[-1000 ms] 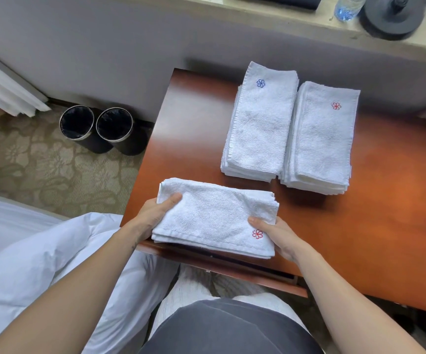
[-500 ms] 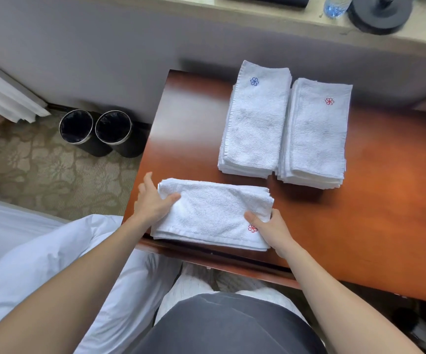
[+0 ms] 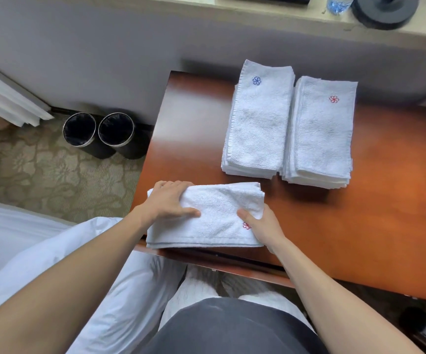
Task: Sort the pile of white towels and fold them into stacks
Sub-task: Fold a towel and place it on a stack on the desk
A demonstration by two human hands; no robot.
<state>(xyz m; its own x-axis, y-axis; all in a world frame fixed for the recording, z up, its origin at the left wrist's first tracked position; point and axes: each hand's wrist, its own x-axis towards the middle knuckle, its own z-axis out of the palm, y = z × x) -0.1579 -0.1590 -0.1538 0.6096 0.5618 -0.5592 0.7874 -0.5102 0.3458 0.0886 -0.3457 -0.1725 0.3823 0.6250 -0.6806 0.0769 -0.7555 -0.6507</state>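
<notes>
Head view: we find the folded towel (image 3: 217,218) at the near edge of the desk (image 3: 360,226), the left hand (image 3: 168,204) gripping its left end and the right hand (image 3: 264,227) pinching its right end. We judge it light, soft and floppy; support both ends lest the layers slip.

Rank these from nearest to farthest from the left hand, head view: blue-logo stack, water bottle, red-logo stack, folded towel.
1. The folded towel, gripped by the left hand.
2. The blue-logo stack, farther back.
3. The red-logo stack, right of it.
4. The water bottle, on the far ledge.
</notes>
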